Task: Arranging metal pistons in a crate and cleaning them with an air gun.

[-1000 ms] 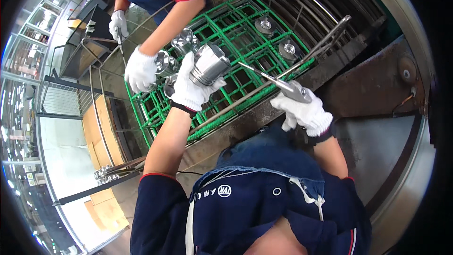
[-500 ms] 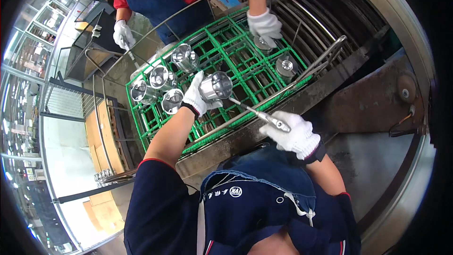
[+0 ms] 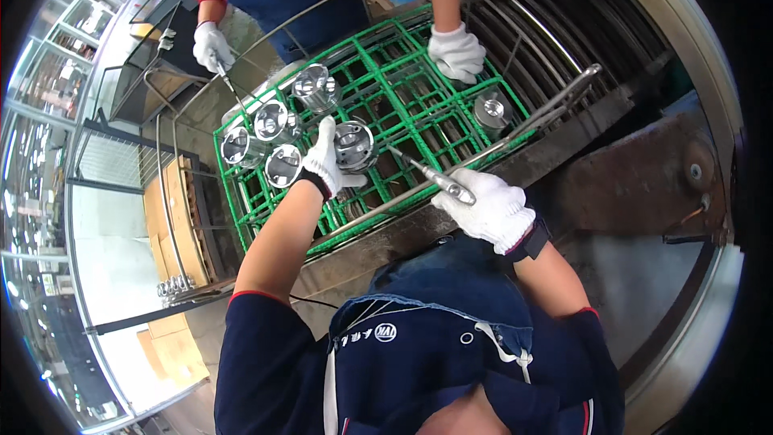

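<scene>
1. Centre of the frame: a hollow metal cylinder (image 3: 353, 145) is turned since the earliest view; there its grooved outer wall shows, whereas now its open end faces the camera.
2. The left hand (image 3: 322, 163), white-gloved, grasps the cylinder from its left side, thumb above and fingers beneath.
3. Right of centre, the right hand (image 3: 487, 209) is closed round a slim grey tool (image 3: 451, 188), whose tip lies just beside the cylinder's right edge, apparently apart from it.
4. For the work in hand, the turn seems to present the interior rather than the outer wall.
5. Appearance: bright, silvery wall; round rim; darker recess with reflections. Finer detail is too small to tell.
6. The cylinder appears over the green rack (image 3: 413, 126); whether they touch cannot be told.
</scene>
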The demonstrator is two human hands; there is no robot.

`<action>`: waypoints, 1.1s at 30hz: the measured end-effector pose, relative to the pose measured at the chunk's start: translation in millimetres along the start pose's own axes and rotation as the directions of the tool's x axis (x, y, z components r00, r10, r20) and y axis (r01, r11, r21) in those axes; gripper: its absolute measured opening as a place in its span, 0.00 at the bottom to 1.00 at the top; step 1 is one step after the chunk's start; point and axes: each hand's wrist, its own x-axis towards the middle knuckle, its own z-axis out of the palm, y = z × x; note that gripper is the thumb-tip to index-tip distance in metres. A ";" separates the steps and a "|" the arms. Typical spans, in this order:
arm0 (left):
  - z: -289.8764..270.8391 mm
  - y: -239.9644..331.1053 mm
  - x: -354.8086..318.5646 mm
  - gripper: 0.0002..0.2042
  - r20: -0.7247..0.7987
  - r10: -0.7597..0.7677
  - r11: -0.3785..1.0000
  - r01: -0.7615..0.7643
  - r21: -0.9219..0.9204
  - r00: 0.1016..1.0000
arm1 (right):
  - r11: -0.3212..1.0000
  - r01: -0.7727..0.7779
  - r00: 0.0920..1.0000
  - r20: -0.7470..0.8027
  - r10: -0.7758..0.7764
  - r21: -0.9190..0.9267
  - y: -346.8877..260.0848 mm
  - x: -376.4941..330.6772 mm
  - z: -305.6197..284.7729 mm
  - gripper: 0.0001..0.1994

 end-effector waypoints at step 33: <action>321.8 -63.2 74.6 0.40 0.684 0.101 -0.602 -0.503 0.620 0.722 | 0.450 -0.590 0.687 0.123 0.716 0.670 177.6 -62.7 -51.7 0.21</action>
